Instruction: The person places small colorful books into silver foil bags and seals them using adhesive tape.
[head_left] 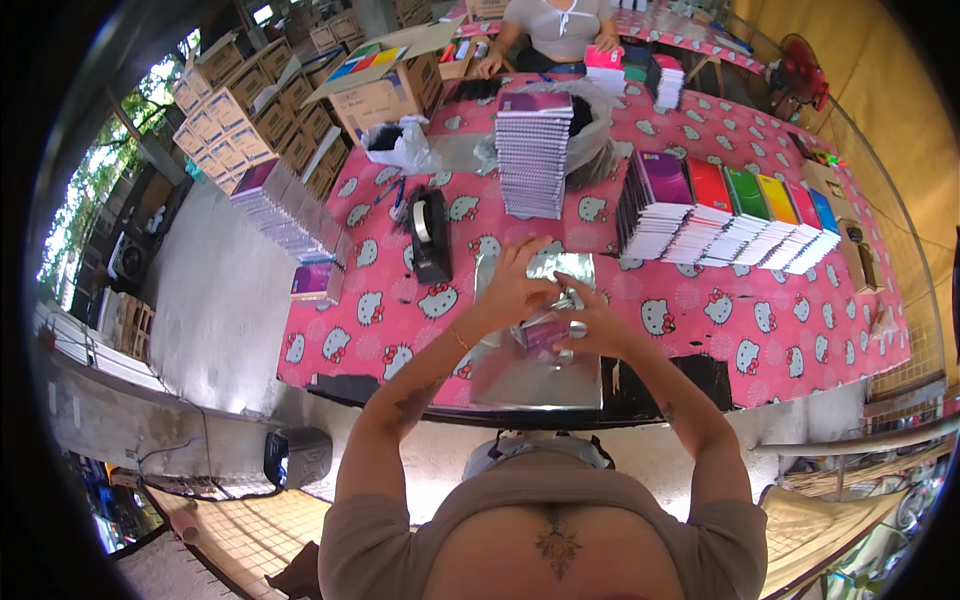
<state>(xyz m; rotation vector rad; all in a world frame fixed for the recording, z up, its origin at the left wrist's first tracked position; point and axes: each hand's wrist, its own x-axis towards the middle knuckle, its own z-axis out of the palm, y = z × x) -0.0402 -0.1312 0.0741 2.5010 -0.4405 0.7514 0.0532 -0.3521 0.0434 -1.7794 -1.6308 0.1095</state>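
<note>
Near the table's front edge, a small purple notebook (543, 335) in what looks like clear, glossy plastic is between my two hands. My left hand (518, 287) bends over its far left side, fingers closed on it. My right hand (592, 325) grips its right side with curled fingers. Glare and the fingers hide much of the notebook. Beneath lies a shiny silver sheet or plate (535, 385). A black tape dispenser (430, 240) stands to the left of my left hand. Beyond my hands rises a tall stack of purple-topped notebooks (532, 160).
Notebook stacks in several colours (725, 215) stand at the right. Wrapped purple notebooks (290, 210) line the left edge. A plastic bag (590, 130) and an open carton (385, 95) sit farther back. Across the table is another person (560, 30); a red fan (800, 72) stands far right.
</note>
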